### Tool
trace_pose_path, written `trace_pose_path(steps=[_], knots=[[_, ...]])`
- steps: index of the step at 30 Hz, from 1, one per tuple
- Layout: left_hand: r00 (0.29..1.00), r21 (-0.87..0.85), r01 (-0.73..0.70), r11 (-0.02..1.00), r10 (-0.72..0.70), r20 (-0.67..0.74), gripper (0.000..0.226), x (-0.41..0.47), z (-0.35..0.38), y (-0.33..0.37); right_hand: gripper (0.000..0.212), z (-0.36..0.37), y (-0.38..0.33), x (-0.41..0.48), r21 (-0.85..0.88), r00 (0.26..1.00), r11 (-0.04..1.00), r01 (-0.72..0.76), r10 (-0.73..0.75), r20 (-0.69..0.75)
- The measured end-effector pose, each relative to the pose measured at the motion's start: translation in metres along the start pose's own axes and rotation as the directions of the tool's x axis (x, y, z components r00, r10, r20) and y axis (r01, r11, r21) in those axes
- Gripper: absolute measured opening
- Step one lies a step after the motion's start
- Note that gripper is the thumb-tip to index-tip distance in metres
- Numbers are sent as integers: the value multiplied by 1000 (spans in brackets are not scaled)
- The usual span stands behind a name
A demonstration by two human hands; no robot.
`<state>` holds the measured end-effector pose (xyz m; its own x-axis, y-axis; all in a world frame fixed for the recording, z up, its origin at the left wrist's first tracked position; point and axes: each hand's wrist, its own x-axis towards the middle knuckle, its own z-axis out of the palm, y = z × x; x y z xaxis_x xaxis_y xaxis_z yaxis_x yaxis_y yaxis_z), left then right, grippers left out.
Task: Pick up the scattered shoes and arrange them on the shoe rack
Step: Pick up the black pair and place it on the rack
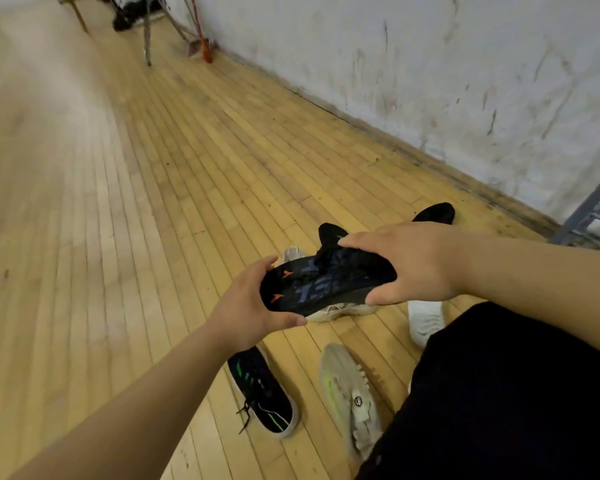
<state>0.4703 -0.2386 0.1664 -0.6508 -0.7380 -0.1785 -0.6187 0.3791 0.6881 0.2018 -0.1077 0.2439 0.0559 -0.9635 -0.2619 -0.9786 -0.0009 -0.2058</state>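
Both of my hands hold a black shoe (323,284) with orange marks above the floor. My left hand (253,306) grips its toe end, and my right hand (416,265) grips its heel end. Under it lies a whitish shoe (340,311), mostly hidden. Nearer to me on the floor are a black shoe with green stripes (262,389) and a beige shoe with a lime stripe (352,400). A white shoe (425,322) lies to the right. Beyond my right hand a black shoe (437,213) shows partly. A grey metal frame (589,216), perhaps the rack, stands at the right edge.
The wooden plank floor (136,202) stretches away to the left. A scuffed white wall (430,64) runs along the right. At the far end stand chair legs (148,43) and an orange-handled broom (201,36). My black trouser leg (516,393) fills the lower right.
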Motion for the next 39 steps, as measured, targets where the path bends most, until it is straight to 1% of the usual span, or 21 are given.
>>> trace_pose_path(steps=[2, 4, 6, 8, 10, 11, 14, 17, 21, 24, 26, 28, 30, 31, 33, 35, 37, 39], knots=[[1000, -18, -2, 1000, 2, 2, 122, 0, 3, -2, 95, 1, 1, 2, -5, 1000, 1000, -1, 1, 6], [1000, -9, -18, 1000, 18, 0, 117, 5, 6, 3, 92, 2, 5, 0, -4, 1000, 1000, -21, 21, -18], [999, 21, -37, 999, 38, -29, 104, 19, 7, 13, 89, 2, 12, -7, -27, 993, 998, -60, 57, -99], [989, 76, -49, 996, 59, -137, 88, 41, 2, 23, 86, 1, 21, -14, -73, 971, 990, -123, 104, -213], [969, 105, -40, 994, 64, -240, 80, 68, -8, 34, 84, 0, 30, -22, -53, 937, 977, -208, 184, -298], [967, 107, -39, 993, 65, -246, 81, 79, -12, 39, 83, -1, 35, -26, -27, 915, 966, -258, 235, -329], [985, 140, -48, 989, 70, -158, 83, 100, -10, 51, 84, 0, 51, -40, 13, 867, 929, -369, 349, -357], [996, 171, -47, 984, 60, -71, 79, 98, 24, 40, 81, 2, 60, -53, 14, 861, 913, -407, 389, -327], [992, 136, 24, 990, -40, 116, 81, 72, 100, 5, 81, 17, 69, -71, -45, 881, 904, -424, 401, -249], [983, 81, 80, 994, -92, 160, 82, 56, 137, -3, 84, 26, 77, -83, -60, 884, 895, -441, 422, -202], [981, 72, 72, 995, -83, 176, 84, 55, 147, -1, 85, 26, 79, -87, -76, 884, 890, -450, 432, -178], [982, 62, 40, 997, -51, 183, 84, 61, 146, 10, 83, 25, 81, -89, -79, 877, 878, -472, 458, -149], [987, 60, -12, 998, 3, 159, 85, 70, 138, 30, 80, 24, 83, -88, -17, 855, 857, -515, 512, -82], [988, 63, -55, 997, 45, 147, 85, 74, 134, 40, 78, 24, 84, -87, 49, 839, 839, -542, 543, -36], [978, 85, -137, 987, 122, 168, 88, 79, 126, 63, 76, 24, 89, -88, 157, 796, 782, -603, 601, 66], [959, 124, -199, 972, 168, 226, 92, 83, 120, 83, 85, 22, 96, -94, 169, 745, 725, -667, 653, 135], [941, 150, -244, 958, 196, 275, 94, 85, 117, 103, 92, 20, 104, -104, 179, 702, 680, -711, 699, 133], [921, 179, -308, 934, 246, 301, 93, 87, 115, 126, 95, 18, 113, -122, 228, 682, 650, -725, 725, 97]])
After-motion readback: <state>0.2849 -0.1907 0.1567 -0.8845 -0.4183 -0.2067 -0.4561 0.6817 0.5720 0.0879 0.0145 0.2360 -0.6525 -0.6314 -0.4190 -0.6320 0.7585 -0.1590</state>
